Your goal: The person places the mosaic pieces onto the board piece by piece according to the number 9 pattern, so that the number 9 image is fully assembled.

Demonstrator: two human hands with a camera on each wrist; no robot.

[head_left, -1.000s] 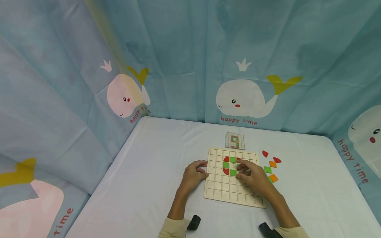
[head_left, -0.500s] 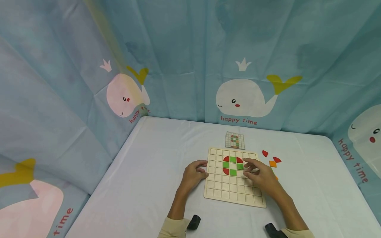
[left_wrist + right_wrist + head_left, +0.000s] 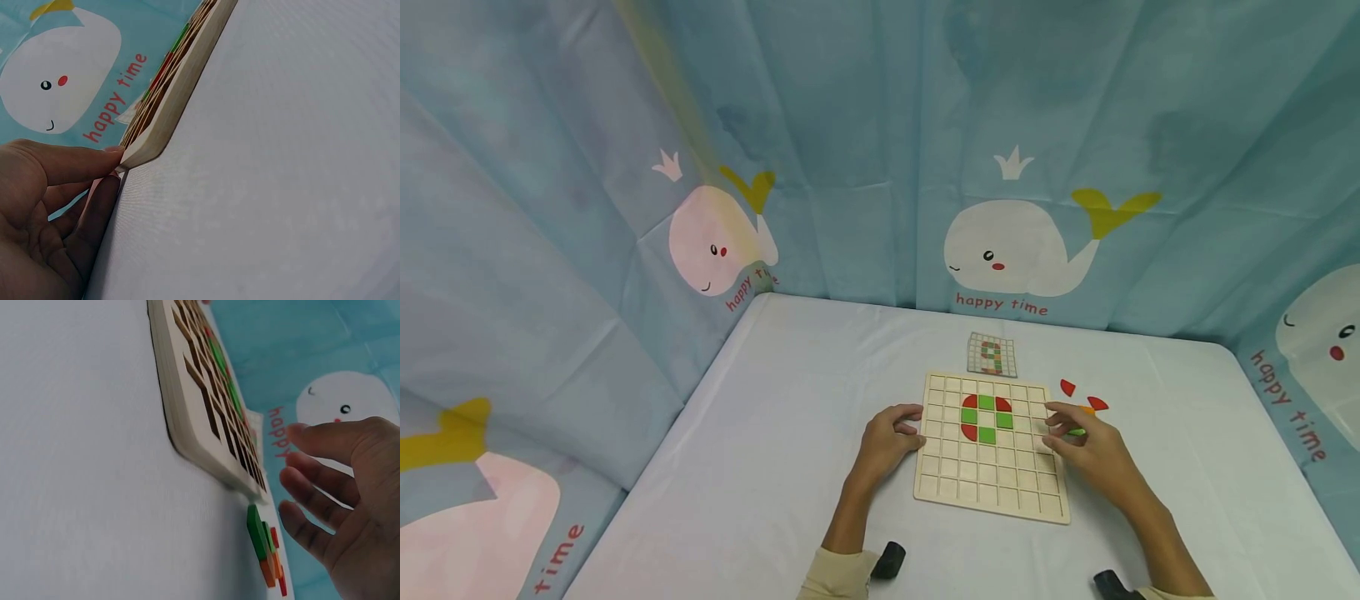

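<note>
A wooden grid board (image 3: 958, 475) lies on the white table, bearing a ring of green squares (image 3: 987, 435) and red quarter-round pieces (image 3: 970, 432) around a bare cell. My left hand (image 3: 883, 446) touches the board's left edge with thumb and fingertips; the left wrist view shows the thumb (image 3: 81, 164) against the edge near a corner. Beyond the board's right edge, my right hand (image 3: 1093, 446) hovers with thumb and fingers parted, holding nothing. Under it are loose pieces, among them a green one (image 3: 255, 531) and an orange one (image 3: 268, 573), partly hidden in the head view.
Behind the board lies a small pattern card (image 3: 979, 358) printed with a grid and coloured shapes. Two loose red quarter-round pieces (image 3: 1067, 387) lie right of the board. A blue curtain (image 3: 865, 225) with whales borders the table (image 3: 760, 433).
My right hand has moved right, away from the coloured ring to the loose pieces. This uncovers a red quarter-round and a green square in the board. The left hand has stayed put.
</note>
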